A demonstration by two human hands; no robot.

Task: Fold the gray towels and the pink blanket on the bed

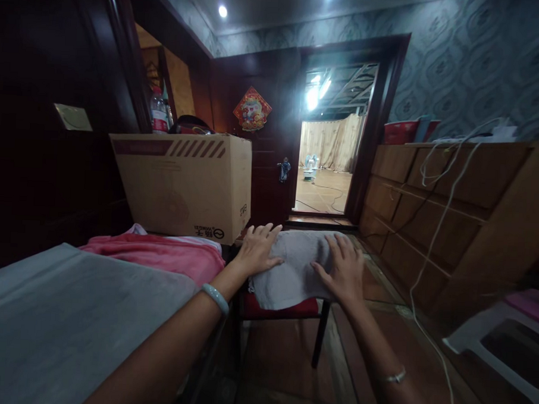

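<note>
A light grey cloth (293,265) lies spread over a stool (287,310) with a red seat and dark legs. On the cloth's left side rests my left hand (259,249), its fingers stretched out and the thumb pointing inward. My right hand (343,268) lies on the right side of the same cloth, fingers spread. Neither hand grasps the fabric. The cloth's front edge hangs a little over the red seat, and its left corner looks slightly rumpled.
Left of the stool, a grey-covered surface (86,319) holds pink fabric (160,254). Behind it stands a big cardboard box (181,183) with a bottle (158,111) on top. Wooden drawers (443,203) line the right, with a white cable (432,251) hanging down near a plastic stool (505,337).
</note>
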